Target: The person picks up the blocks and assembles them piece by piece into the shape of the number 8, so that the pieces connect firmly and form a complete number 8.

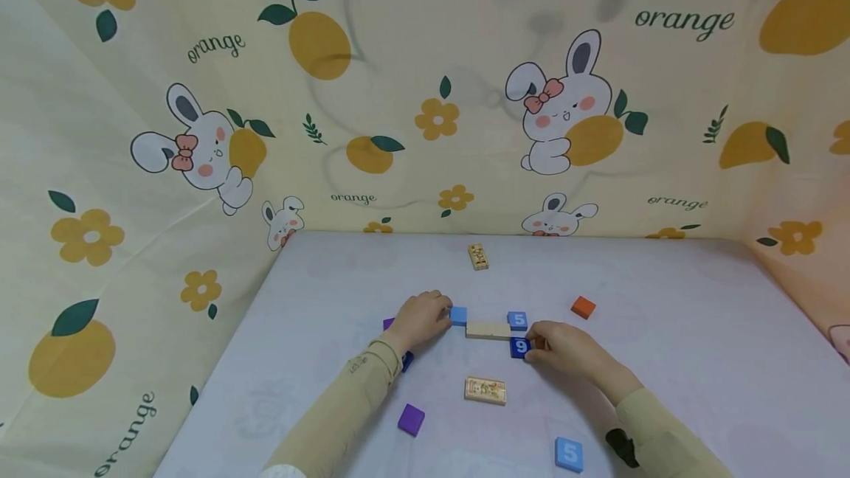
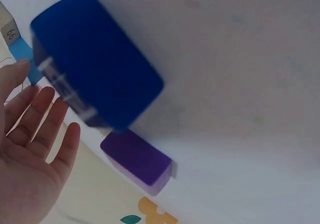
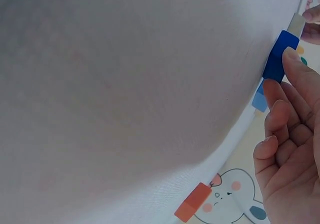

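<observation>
At the middle of the table, my left hand (image 1: 421, 321) holds the left edge of a light blue block (image 1: 458, 316) with thumb and forefinger; the left wrist view shows its other fingers spread. My right hand (image 1: 574, 351) pinches a dark blue block (image 1: 520, 347) marked 9 by its right side. Between the hands lies a long pale wooden block (image 1: 488, 330), its ends close to both of these. Just behind the 9 sits a light blue block (image 1: 517, 320) marked 5. In the right wrist view, the right thumb (image 3: 295, 67) presses on the dark blue block (image 3: 281, 57).
Nearer me lie a printed wooden tile (image 1: 485, 390), a purple block (image 1: 412, 420) and another light blue 5 (image 1: 569, 454). An orange block (image 1: 583, 307) is at right, a second wooden tile (image 1: 478, 257) behind. Another dark blue block (image 1: 407, 361) is partly hidden by the left arm.
</observation>
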`<state>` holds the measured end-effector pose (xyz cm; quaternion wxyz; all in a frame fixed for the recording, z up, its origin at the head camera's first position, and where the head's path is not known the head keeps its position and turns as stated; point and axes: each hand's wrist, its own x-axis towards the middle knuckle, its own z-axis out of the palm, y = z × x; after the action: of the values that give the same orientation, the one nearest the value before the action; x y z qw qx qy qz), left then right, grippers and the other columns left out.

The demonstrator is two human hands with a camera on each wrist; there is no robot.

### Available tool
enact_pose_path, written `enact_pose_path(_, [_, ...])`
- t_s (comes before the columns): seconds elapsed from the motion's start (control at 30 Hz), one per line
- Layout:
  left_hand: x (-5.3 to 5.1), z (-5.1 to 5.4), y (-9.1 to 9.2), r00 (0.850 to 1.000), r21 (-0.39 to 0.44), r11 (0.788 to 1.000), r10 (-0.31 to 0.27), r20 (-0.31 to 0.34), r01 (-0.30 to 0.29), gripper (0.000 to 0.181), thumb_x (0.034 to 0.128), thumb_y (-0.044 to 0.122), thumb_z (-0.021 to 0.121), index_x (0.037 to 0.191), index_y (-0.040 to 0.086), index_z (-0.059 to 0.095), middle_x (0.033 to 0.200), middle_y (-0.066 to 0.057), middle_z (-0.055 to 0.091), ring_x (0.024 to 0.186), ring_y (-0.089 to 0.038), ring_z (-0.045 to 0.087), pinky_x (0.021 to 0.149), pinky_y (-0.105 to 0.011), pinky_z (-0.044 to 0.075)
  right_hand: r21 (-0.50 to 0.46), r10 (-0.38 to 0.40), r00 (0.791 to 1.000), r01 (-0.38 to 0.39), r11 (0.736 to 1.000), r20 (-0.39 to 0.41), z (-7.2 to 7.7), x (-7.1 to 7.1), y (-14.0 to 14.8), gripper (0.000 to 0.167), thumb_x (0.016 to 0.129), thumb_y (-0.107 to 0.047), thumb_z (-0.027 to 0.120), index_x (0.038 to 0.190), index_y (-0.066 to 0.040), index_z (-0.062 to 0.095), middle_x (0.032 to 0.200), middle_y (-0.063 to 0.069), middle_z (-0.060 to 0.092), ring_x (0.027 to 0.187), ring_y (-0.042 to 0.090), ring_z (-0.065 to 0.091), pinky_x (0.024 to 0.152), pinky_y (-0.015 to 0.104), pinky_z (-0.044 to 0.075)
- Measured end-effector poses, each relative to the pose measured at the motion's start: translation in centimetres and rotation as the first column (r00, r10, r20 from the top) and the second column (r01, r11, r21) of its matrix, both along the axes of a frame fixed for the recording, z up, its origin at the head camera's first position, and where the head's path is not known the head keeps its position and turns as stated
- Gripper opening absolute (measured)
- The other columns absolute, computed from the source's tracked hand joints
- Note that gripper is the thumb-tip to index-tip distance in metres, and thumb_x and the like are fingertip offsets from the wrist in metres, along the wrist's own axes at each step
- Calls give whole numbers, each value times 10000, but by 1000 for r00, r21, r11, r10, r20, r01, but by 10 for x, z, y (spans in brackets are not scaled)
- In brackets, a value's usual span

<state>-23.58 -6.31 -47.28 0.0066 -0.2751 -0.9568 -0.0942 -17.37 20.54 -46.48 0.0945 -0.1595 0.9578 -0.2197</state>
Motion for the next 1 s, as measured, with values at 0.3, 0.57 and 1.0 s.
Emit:
enact_pose_path(0.3, [-3,2,1,996,-4,999,33,83,-33,406,835,307,677,1184,114,601,1080,-27,656,981,-168,617,825,-317,510,12,6,1000,-6,1000,-13,0,-1,1,233,802,-220,714,983,-89,649,752,-77,579,668,68,475,603,220,422])
enact_pose_path(0.57, [8,16,-10,996,39,999,18,92,-22,401,848,307,662,1197,121,596,1070,-18,653,977,-161,620,813,-320,511,10,10,1000,-10,1000,-18,0,0,0,226,797,-218,719,971,-91,653,746,-77,578,662,67,473,600,215,422])
enact_pose_path(1.0, [56,16,-43,987,135,983,-136,82,124,350,858,305,650,1147,110,615,1048,-7,647,961,-133,606,834,-261,496,26,3,1000,-2,1000,-1,-1,-1,-1,212,799,-215,714,972,-109,652,748,-82,581,672,68,478,610,214,424])
